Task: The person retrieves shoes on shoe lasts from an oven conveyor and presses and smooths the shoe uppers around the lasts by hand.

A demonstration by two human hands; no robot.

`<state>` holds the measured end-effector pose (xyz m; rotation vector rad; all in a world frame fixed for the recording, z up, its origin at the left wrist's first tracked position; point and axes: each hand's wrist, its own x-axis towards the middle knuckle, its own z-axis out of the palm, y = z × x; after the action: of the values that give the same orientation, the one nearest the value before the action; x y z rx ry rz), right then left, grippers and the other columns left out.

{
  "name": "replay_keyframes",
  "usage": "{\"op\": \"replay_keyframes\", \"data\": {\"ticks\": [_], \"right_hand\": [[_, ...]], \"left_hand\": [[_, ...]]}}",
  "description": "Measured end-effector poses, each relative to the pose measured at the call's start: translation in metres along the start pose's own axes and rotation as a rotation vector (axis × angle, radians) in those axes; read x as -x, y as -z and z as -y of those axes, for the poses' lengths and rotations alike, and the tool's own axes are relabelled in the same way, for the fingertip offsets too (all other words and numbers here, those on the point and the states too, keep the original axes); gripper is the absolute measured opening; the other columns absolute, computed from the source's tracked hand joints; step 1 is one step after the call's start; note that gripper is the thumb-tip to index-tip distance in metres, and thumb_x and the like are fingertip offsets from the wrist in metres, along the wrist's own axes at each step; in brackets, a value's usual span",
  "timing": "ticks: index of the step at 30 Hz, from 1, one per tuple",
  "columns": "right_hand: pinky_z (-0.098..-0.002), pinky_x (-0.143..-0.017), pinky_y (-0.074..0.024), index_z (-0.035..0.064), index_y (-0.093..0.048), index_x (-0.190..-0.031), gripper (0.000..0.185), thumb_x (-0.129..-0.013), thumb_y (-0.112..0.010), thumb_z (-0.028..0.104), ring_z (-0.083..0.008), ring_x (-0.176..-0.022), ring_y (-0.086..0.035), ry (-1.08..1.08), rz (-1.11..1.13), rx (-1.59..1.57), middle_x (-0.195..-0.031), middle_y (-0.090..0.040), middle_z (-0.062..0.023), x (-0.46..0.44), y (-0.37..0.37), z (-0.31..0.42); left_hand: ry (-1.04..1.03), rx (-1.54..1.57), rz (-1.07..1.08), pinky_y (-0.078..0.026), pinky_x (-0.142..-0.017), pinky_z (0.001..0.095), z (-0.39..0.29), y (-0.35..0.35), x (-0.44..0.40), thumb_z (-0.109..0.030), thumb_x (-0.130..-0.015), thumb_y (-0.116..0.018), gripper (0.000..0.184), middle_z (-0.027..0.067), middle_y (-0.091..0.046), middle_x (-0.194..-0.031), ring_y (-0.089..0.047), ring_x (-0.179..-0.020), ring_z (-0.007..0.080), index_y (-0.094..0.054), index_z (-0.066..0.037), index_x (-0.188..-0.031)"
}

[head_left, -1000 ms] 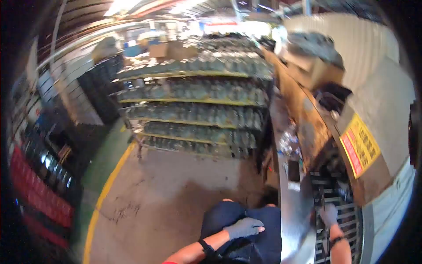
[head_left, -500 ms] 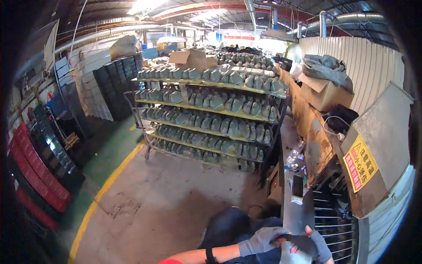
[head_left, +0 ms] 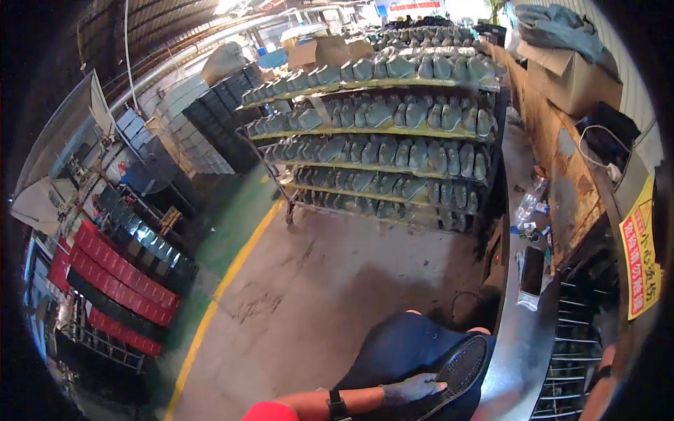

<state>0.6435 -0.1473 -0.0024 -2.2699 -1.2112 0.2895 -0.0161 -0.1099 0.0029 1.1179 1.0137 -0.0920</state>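
My left hand (head_left: 414, 388), in a grey glove with bare fingertips, grips a black shoe sole (head_left: 463, 365) over my lap at the bottom of the view. The sole's textured face and raised rim point up, and my thumb lies on its near edge. Dark blue cloth (head_left: 393, 344) covers my legs beneath it. At the lower right, my right hand (head_left: 608, 351) is beside the metal bar rack (head_left: 570, 361), apart from the sole. Blur and the dark view edge hide its fingers.
A metal ledge (head_left: 516, 351) runs along my right, with a dark phone-like object (head_left: 531, 270) and a plastic bottle (head_left: 531, 200) on it. Ahead stands a wheeled rack (head_left: 372, 132) of grey shoe lasts. A yellow warning sign (head_left: 642, 252) hangs at right. Red boxes (head_left: 123, 270) are stacked left.
My hands, together on a dark piece before, have separated. My right hand has moved right toward the bar rack, while my left holds the sole. The view has turned left and down.
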Motion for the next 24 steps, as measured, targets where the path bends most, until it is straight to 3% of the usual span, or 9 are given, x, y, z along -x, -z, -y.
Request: {"op": "replay_keyframes", "data": {"ticks": [6, 12, 13, 14, 15, 16, 17, 21, 24], "right_hand": [[-0.0486, -0.116, -0.0476, 0.0073, -0.063, -0.146, 0.071, -0.084, -0.08, 0.036, -0.0389, -0.132, -0.063, -0.048, -0.055, 0.488, -0.136, -0.07, -0.0206, -0.014, -0.014, -0.055], [-0.0516, -0.113, -0.0502, 0.012, -0.065, -0.144, 0.063, -0.089, -0.074, 0.042, -0.0381, -0.125, -0.066, 0.029, 0.001, 0.911, -0.129, -0.073, -0.0196, 0.006, -0.015, -0.08], [-0.0522, -0.112, -0.0506, 0.0128, -0.065, -0.144, 0.062, -0.09, -0.073, 0.043, -0.038, -0.124, -0.067, 0.085, 0.044, 0.965, -0.128, -0.073, -0.0194, 0.01, -0.015, -0.067], [-0.0547, -0.115, -0.0473, 0.0174, -0.072, -0.135, 0.056, -0.083, -0.08, 0.036, -0.0384, -0.128, -0.065, -0.025, 0.3, 0.941, -0.135, -0.071, -0.0181, 0.023, 0.007, -0.006], [-0.0552, -0.116, -0.0463, 0.0192, -0.074, -0.129, 0.058, -0.073, -0.087, 0.028, -0.0381, -0.131, -0.061, 0.455, -0.115, 0.745, -0.14, -0.067, -0.0141, 0.058, 0.012, 0.023], [-0.0514, -0.109, -0.0494, 0.0142, -0.07, -0.129, 0.072, -0.061, -0.093, 0.023, -0.0405, -0.125, -0.062, 0.529, -0.109, 0.722, -0.13, -0.067, -0.0175, 0.073, 0.017, 0.015], [-0.0525, -0.111, -0.0479, 0.0163, -0.067, -0.135, 0.08, -0.06, -0.094, 0.022, -0.0422, -0.13, -0.059, 0.269, 0.097, 0.826, -0.136, -0.063, -0.0179, 0.101, 0.027, 0.041], [-0.0538, -0.109, -0.0502, 0.0258, -0.069, -0.138, 0.066, -0.074, -0.083, 0.013, -0.0437, -0.136, -0.056, 0.655, -0.05, 0.914, -0.139, -0.06, -0.0163, 0.202, 0.038, 0.031], [-0.0503, -0.111, -0.0507, 0.0239, -0.071, -0.134, 0.058, -0.078, -0.078, 0.012, -0.0386, -0.133, -0.059, 0.56, 0.408, 0.613, -0.136, -0.064, -0.0106, 0.247, 0.057, 0.068]], "left_hand": [[-0.097, 0.369, 0.147, -0.055, -0.093, 0.0327, 0.032, -0.008, -0.028, -0.037, -0.111, -0.063, 0.044, 0.0026, -0.075, -0.119, -0.067, -0.102, 0.0128, -0.068, -0.002, -0.136], [-0.071, 0.241, 0.149, -0.052, -0.103, 0.0373, 0.06, -0.001, -0.045, -0.039, -0.111, -0.06, 0.045, 0.0075, -0.073, -0.123, -0.064, -0.114, 0.0169, -0.071, 0.001, -0.13], [-0.005, 0.091, 0.053, -0.051, -0.106, 0.0366, 0.002, 0.0, -0.009, -0.04, -0.112, -0.06, 0.048, 0.0074, -0.073, -0.125, -0.064, -0.116, 0.017, -0.07, 0.003, -0.131], [-0.062, 0.224, 0.096, -0.05, -0.108, 0.0353, 0.026, 0.0, -0.022, -0.038, -0.112, -0.061, 0.047, 0.0067, -0.073, -0.125, -0.064, -0.117, 0.0169, -0.069, 0.003, -0.133], [-0.07, 0.299, 0.113, -0.049, -0.109, 0.0335, 0.035, -0.001, -0.026, -0.034, -0.112, -0.061, 0.044, 0.0057, -0.073, -0.126, -0.064, -0.118, 0.0156, -0.068, 0.002, -0.136], [-0.067, 0.276, 0.107, -0.05, -0.106, 0.0313, 0.027, 0.002, -0.019, -0.031, -0.112, -0.061, 0.042, 0.0044, -0.073, -0.125, -0.063, -0.114, 0.0133, -0.068, 0.002, -0.138], [0.054, 0.226, 0.01, -0.051, -0.101, 0.03, -0.015, 0.0, 0.008, -0.03, -0.112, -0.061, 0.041, 0.0031, -0.072, -0.124, -0.063, -0.111, 0.0109, -0.068, 0.001, -0.138], [-0.067, 0.406, 0.104, -0.055, -0.092, 0.0312, 0.022, 0.002, -0.011, -0.025, -0.111, -0.063, 0.033, 0.002, -0.074, -0.115, -0.067, -0.101, 0.0127, -0.069, -0.001, -0.133], [-0.092, 0.356, 0.143, -0.054, -0.093, 0.0296, 0.022, 0.006, -0.009, -0.024, -0.112, -0.06, 0.034, 0.0003, -0.072, -0.116, -0.065, -0.102, 0.0099, -0.069, -0.001, -0.136]]}}
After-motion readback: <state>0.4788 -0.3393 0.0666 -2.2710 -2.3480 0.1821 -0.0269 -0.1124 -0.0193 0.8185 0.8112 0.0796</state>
